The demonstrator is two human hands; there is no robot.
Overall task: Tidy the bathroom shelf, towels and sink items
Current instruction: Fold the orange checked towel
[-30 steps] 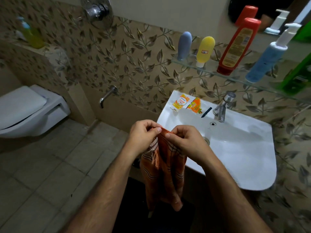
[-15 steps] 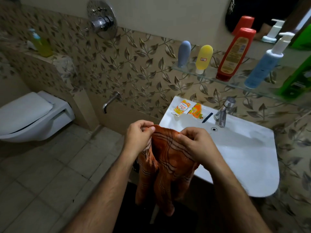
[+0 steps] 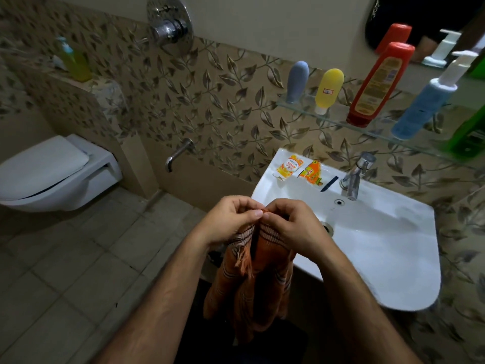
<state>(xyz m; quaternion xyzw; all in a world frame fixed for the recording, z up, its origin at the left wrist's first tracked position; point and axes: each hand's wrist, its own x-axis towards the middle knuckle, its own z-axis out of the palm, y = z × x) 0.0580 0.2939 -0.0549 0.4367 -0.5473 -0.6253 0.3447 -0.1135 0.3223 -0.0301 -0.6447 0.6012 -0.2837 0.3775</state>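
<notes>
- Right in front of the white ceramic sink (image 3: pixel 409 261), both hands meet at the top edge of an orange striped cloth towel with a fringed end (image 3: pixel 252 279).
- Left hand (image 3: pixel 231 219) pinches the towel's upper edge between thumb and fingers; right hand (image 3: pixel 291 227) pinches the same edge just beside it, thumbs nearly touching.
- Below the hands, the towel hangs in folds, in front of the sink's near rim.
- On the sink's back ledge lie a yellow sachet (image 3: pixel 288 166), an orange sachet (image 3: pixel 312 173) and a small dark stick (image 3: pixel 328 183), left of the chrome tap (image 3: pixel 354 177).
- Above, a glass shelf (image 3: pixel 338 122) holds a grey-blue tube (image 3: pixel 296 81), a yellow tube (image 3: pixel 328 89), a red bottle (image 3: pixel 378 85), a blue pump bottle (image 3: pixel 425 101) and a green bottle (image 3: pixel 469 132).
- Further left stands a white wall-hung toilet (image 3: pixel 52 172).
</notes>
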